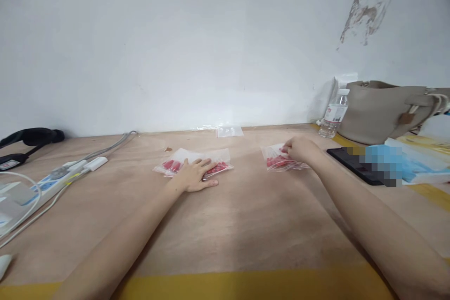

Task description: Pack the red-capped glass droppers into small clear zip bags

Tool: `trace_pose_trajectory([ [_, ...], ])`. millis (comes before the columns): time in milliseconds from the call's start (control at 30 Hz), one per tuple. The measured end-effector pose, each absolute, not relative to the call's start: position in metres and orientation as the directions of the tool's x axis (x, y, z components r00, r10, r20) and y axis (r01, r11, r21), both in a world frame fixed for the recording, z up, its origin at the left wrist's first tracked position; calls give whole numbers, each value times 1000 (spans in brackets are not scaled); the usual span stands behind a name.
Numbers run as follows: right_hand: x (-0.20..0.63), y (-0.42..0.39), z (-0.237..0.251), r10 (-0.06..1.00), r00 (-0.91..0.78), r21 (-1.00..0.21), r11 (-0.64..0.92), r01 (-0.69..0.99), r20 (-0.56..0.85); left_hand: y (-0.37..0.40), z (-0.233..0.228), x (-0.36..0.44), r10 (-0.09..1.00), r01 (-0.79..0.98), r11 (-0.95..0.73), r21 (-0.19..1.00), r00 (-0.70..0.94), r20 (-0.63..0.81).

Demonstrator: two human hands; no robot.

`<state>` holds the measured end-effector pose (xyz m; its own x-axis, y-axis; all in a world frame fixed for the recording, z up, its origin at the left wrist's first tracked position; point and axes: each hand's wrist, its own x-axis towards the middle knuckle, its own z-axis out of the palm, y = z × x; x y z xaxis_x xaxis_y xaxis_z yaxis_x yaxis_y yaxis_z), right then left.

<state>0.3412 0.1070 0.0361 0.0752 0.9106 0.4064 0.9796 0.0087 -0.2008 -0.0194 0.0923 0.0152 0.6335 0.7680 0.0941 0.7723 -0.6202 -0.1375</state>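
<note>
A yellow strip [246,286] runs along the near edge of the wooden bench [246,229], and both bare forearms reach over it toward the middle. The left hand [194,176] lies flat, palm down, fingers spread narrowly, pressing on the near edge of a pile of clear bags of red pieces [193,159] at the bench's centre. To its right, well apart, the right hand [300,149] rests on a second, smaller pile of clear bags with red pieces [279,159]; its fingers curl onto the top bag, though whether they pinch it I cannot tell.

Along the left edge lie a white power strip [45,183] with grey cables and, farther back, a black strap [30,138]. Near the right edge sit a black phone [355,164] and, just beside it, a blurred blue item [415,164].

Toward the far edge, against the white wall [176,47], an empty clear bag [229,131] lies flat. At the far right corner a water bottle [334,115] stands upright, just beside a beige handbag [383,110].
</note>
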Motion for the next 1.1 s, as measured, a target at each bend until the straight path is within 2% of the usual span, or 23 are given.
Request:
trace_pose_trajectory([
  [67, 332, 105, 36, 882, 122, -273, 7, 962, 454, 89, 15, -24, 749, 761, -625, -172, 647, 144],
  [133, 315, 103, 29, 834, 100, -322, 97, 942, 542, 87, 14, -25, 697, 735, -637, -232, 678, 235],
  [233, 278, 98, 5, 787, -109, -303, 356, 884, 607, 83, 12, -17, 585, 698, -656, -288, 711, 389],
  [367, 234, 90, -27, 677, -379, -226, 628, 745, 631, 73, 8, 8, 518, 660, -724, -200, 711, 475],
  [467, 224, 85, -32, 597, -499, -198, 742, 640, 628, 70, 3, 27, 513, 628, -772, -103, 710, 483],
  [567, 237, 83, -26, 618, -507, -196, 729, 656, 601, 73, -1, 39, 505, 610, -789, -73, 712, 488],
  [767, 269, 82, -21, 775, -329, -200, 498, 844, 540, 83, -9, 44, 497, 604, -793, -75, 714, 493],
  [967, 259, 79, -28, 716, -362, -159, 547, 822, 597, 83, -14, 47, 484, 620, -777, -105, 696, 531],
  [1100, 261, 81, -34, 689, -347, -220, 593, 774, 636, 88, -19, 48, 458, 622, -768, -150, 698, 551],
])
